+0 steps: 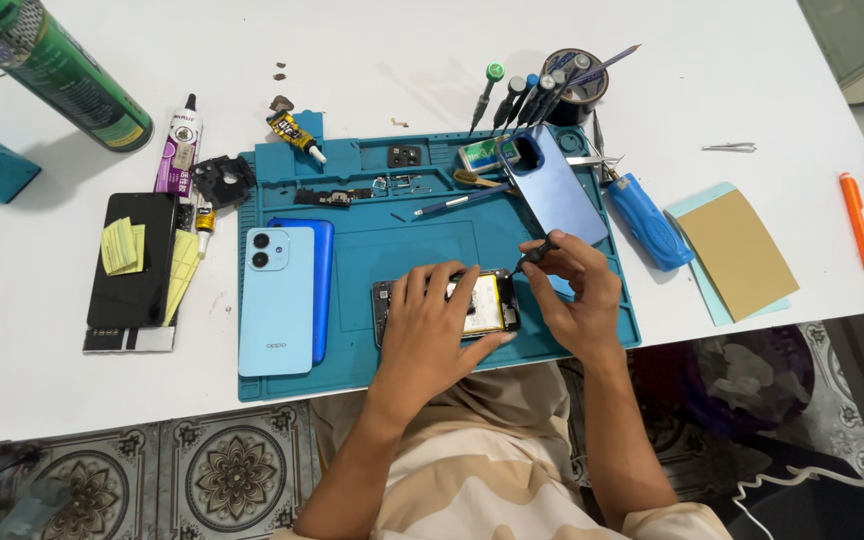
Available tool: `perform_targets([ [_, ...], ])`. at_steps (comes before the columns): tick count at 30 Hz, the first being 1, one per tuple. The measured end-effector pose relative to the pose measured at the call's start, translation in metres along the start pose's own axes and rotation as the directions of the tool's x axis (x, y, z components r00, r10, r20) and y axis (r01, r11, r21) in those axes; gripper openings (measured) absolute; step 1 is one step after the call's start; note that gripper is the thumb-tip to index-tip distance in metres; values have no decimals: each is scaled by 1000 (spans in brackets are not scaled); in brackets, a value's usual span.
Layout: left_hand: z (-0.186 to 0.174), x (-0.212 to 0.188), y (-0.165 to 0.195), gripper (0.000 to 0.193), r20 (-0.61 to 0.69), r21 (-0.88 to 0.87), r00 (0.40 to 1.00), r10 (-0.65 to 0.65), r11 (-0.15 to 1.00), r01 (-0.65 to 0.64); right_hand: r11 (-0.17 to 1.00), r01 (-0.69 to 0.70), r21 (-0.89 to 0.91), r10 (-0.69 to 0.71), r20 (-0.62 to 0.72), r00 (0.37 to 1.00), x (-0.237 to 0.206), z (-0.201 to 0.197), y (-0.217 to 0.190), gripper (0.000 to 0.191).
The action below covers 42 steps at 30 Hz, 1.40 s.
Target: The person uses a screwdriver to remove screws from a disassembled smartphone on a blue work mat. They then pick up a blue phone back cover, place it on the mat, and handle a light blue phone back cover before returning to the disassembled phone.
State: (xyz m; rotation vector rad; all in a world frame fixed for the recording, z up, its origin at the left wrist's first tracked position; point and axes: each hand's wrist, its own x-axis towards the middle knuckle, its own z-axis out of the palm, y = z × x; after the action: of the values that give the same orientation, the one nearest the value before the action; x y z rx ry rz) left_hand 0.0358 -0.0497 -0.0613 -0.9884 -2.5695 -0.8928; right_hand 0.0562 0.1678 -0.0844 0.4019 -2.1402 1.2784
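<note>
Reaching up from the bottom of the frame, both forearms angle in toward the lower middle, where an opened phone (472, 303) lies on the blue work mat (402, 250), its insides and a yellowish battery showing. The left hand (432, 325) lies flat over the phone's left half, fingers spread and pointing up the frame, palm pressing down; that grip is wide and flat, closed around nothing, simply pinning the phone to the mat. The right hand (577, 290) sits just right of the phone, wrist bent, fingers curled in tight. Its grip is narrow, pinched on a small dark screwdriver (535, 252) whose tip points down-left at the phone's upper right corner; whether the tip touches, I cannot tell.

Above the right hand, a blue back cover (552, 185) lies tilted on the mat, camera cut-out toward the top. At centre left, a light blue phone (275, 300) rests face down, overlapping a darker blue case (322, 290). Top centre, a round holder of tools (572, 85) stands on the white tabletop (372, 50). Right of the mat lies a blue lighter-shaped tool (649, 220), then a tan sheet (737, 250), with an orange pen (855, 220) toward the right edge.
</note>
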Motion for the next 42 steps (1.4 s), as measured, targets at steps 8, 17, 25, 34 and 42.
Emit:
perform_targets([
  [8,-2,-3,1,79,1,0,1000,8,1000,-8,996,56,-74,-56,1,998,6,2,-14,57],
  [17,-10,-5,12,77,-6,-12,1000,8,1000,-8,958,136,-253,-164,-95,982,10,13,-27,63],
  [25,-11,-6,21,78,14,-24,1000,-7,1000,7,957,210,-199,-223,-46,974,5,6,-28,61],
  [34,-9,-5,26,78,3,-22,1000,4,1000,-4,986,87,-140,-106,-132,986,3,-2,-25,57],
  [42,-10,0,36,87,39,-152,999,7,988,-1,991,113,-67,-118,-68,991,8,-9,-37,52],
])
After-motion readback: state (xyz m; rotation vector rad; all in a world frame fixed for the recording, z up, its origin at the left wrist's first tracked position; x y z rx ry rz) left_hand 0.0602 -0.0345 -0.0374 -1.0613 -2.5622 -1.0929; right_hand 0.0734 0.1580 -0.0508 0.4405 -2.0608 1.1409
